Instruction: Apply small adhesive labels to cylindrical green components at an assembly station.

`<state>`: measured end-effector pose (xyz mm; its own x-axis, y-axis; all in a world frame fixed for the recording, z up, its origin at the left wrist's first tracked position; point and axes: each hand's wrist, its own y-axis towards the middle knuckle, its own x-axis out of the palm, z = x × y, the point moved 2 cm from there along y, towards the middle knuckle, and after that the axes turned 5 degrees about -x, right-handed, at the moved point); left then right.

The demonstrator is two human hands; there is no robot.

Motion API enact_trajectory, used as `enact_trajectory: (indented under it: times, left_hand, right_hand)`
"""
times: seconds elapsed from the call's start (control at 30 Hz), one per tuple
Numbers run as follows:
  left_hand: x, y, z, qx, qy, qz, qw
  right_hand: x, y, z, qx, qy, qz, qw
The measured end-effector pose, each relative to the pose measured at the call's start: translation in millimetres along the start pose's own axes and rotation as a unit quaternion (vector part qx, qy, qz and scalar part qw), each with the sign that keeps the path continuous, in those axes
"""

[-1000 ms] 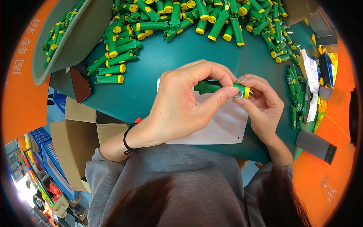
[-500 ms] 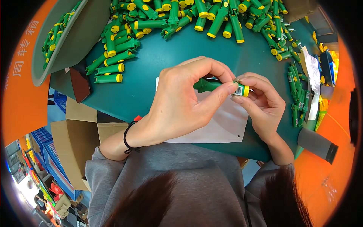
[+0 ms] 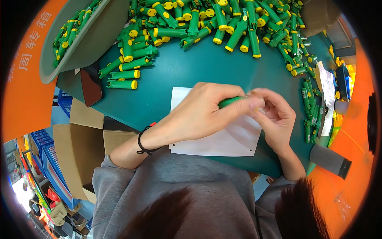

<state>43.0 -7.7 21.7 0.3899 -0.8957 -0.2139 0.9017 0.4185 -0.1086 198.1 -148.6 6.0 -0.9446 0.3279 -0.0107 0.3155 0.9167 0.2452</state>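
A dark teal table carries everything here. Along its far edge lies a big heap of green tubes with yellow caps, spilling toward the left side, where three tubes lie apart in a loose row. A white sheet of paper lies flat near the near edge. Along the right edge sits a smaller line of green tubes, with white papers just beside them. At the far left corner a grey bowl-shaped tray holding more tubes tilts over the edge.
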Motion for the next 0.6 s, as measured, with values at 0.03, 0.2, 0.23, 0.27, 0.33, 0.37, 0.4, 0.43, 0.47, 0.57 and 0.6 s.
enact_trajectory:
  times: [0.03, 0.2, 0.23, 0.27, 0.33, 0.37, 0.4, 0.43, 0.47, 0.57, 0.6]
  left_hand:
    - [-4.9, -3.4, 3.6, 0.083, 0.06, 0.039, 0.994]
    - [-164.1, -34.0, 32.1, 0.083, 0.178, 0.578, 0.792]
    - [-212.7, -59.7, 30.5, 0.131, 0.303, 0.62, 0.712]
    - [-218.4, -49.3, 37.9, 0.155, 0.471, 0.632, 0.596]
    - [-200.7, -31.6, 17.1, 0.2, 0.509, 0.572, 0.611]
    - [-136.8, -12.5, 19.3, 0.213, 0.386, 0.5, 0.745]
    - [-100.4, -8.5, 13.6, 0.25, 0.39, 0.378, 0.801]
    - [-56.9, -0.5, 11.2, 0.23, 0.341, 0.218, 0.885]
    - [-25.1, 6.0, 3.1, 0.204, 0.302, 0.167, 0.916]
    - [13.8, 25.6, -23.4, 0.165, 0.233, 0.129, 0.95]
    - [18.1, 30.8, -27.4, 0.155, 0.221, 0.099, 0.958]
  right_hand:
    - [-1.9, 4.2, -5.5, -0.003, 0.001, 0.0, 1.0]
    - [-40.6, 4.8, -0.6, 0.036, -0.358, -0.033, 0.932]
    - [-38.5, 6.8, -4.4, 0.019, -0.423, -0.077, 0.903]
    - [-38.9, 4.2, 0.1, 0.063, -0.395, -0.067, 0.914]
    - [-40.1, 1.3, 3.2, 0.115, -0.365, -0.054, 0.922]
    - [-43.6, -0.7, 10.9, 0.162, -0.326, -0.053, 0.93]
    - [-47.1, -3.1, 17.5, 0.171, -0.287, -0.035, 0.942]
    - [-48.2, -4.4, 17.6, 0.173, -0.291, -0.037, 0.94]
    - [-48.4, -5.9, 18.0, 0.192, -0.251, -0.025, 0.948]
    - [-46.1, -8.3, 17.8, 0.194, -0.188, 0.0, 0.963]
    - [-44.6, -8.8, 17.7, 0.175, -0.165, 0.012, 0.971]
